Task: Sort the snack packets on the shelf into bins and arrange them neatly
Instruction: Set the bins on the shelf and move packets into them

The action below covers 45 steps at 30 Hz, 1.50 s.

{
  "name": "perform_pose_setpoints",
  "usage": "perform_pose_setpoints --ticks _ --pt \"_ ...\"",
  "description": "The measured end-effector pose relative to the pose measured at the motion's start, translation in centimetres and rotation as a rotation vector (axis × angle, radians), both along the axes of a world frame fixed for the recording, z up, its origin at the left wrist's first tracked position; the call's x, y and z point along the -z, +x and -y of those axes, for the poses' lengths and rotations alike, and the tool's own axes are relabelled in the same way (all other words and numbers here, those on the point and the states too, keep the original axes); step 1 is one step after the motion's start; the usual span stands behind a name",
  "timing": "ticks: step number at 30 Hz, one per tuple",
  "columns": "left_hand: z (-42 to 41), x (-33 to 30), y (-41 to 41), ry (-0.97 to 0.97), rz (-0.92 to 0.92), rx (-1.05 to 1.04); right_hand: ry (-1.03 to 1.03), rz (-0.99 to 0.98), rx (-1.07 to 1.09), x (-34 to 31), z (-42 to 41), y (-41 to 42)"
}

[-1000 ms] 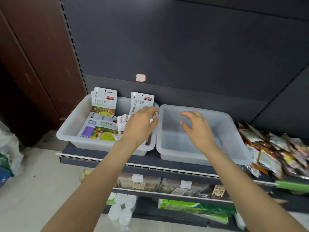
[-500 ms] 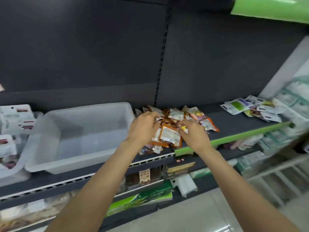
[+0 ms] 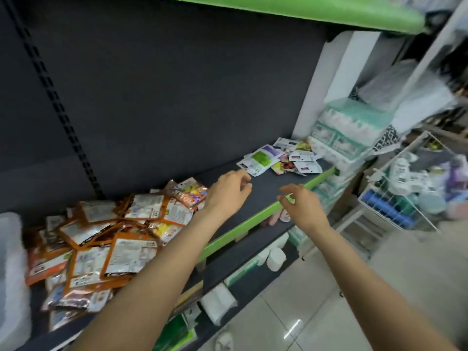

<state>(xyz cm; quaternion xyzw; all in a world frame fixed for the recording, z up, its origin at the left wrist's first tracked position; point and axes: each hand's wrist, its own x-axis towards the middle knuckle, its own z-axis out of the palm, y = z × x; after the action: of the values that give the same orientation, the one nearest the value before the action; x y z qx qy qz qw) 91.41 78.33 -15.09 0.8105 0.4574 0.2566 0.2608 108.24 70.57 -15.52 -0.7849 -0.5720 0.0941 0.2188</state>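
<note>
I'm reaching along the shelf [image 3: 255, 198] with left hand [image 3: 228, 196] and right hand [image 3: 301, 206] empty, fingers loosely curled, toward the white packets [image 3: 281, 159] at its far end, to pick next.

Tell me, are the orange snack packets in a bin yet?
Not yet. The orange snack packets lie in a loose heap on the dark shelf, beside the clear bin, not inside it.

Even daylight, motion blur (strongest rightward)
</note>
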Motion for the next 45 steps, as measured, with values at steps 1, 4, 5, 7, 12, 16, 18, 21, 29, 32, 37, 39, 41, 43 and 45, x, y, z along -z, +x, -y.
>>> perform_pose_setpoints --ticks 1,4,5,7,12,16,18,21,29,32,37,39,41,43,45 --pt "-1.2 0.0 1.7 -0.007 0.006 0.014 -0.001 0.011 0.012 -0.1 -1.0 1.7" --pt "-5.2 -0.4 6.8 -0.019 0.002 0.047 -0.008 0.021 0.039 -0.6 -4.9 6.8" --pt "-6.5 -0.6 8.4 -0.023 -0.004 0.056 -0.016 0.029 0.045 -0.8 -6.2 8.3" --pt "-9.2 -0.5 11.3 -0.039 -0.013 0.076 -0.029 0.034 0.059 -1.0 -8.7 11.3" --pt "-14.7 0.4 16.9 -0.119 -0.024 0.064 -0.048 0.016 0.068 0.2 -13.9 18.1" --pt "-18.4 1.8 21.4 -0.182 -0.047 0.023 -0.091 -0.002 0.063 1.5 -17.2 23.2" --pt "-20.0 2.9 23.7 -0.207 -0.066 0.006 -0.098 -0.007 0.05 2.4 -19.0 26.1" --pt "-22.5 5.4 27.1 -0.221 -0.106 -0.013 -0.135 0.006 0.009 3.8 -22.0 30.6" --pt "-26.5 11.0 32.3 -0.309 -0.218 -0.153 -0.219 0.013 -0.197 7.9 -29.8 37.4" --pt "-26.2 12.3 32.3 -0.294 -0.273 -0.188 -0.28 0.031 -0.291 10.0 -31.4 37.8" --pt "-25.1 14.7 31.4 -0.404 -0.392 -0.179 -0.437 0.11 -0.383 12.7 -32.4 38.2" --pt "-24.9 15.4 31.1 -0.393 -0.413 -0.178 -0.386 0.167 -0.389 13.0 -32.2 38.7" --pt "-24.8 15.6 31.0 -0.378 -0.407 -0.181 -0.343 0.254 -0.429 13.2 -32.1 39.2" --pt "-24.7 15.6 31.1 -0.369 -0.409 -0.183 -0.317 0.337 -0.495 13.1 -32.0 39.5" --pt "-24.4 15.7 31.3 -0.352 -0.406 -0.188 -0.317 0.403 -0.541 13.1 -32.0 39.6"
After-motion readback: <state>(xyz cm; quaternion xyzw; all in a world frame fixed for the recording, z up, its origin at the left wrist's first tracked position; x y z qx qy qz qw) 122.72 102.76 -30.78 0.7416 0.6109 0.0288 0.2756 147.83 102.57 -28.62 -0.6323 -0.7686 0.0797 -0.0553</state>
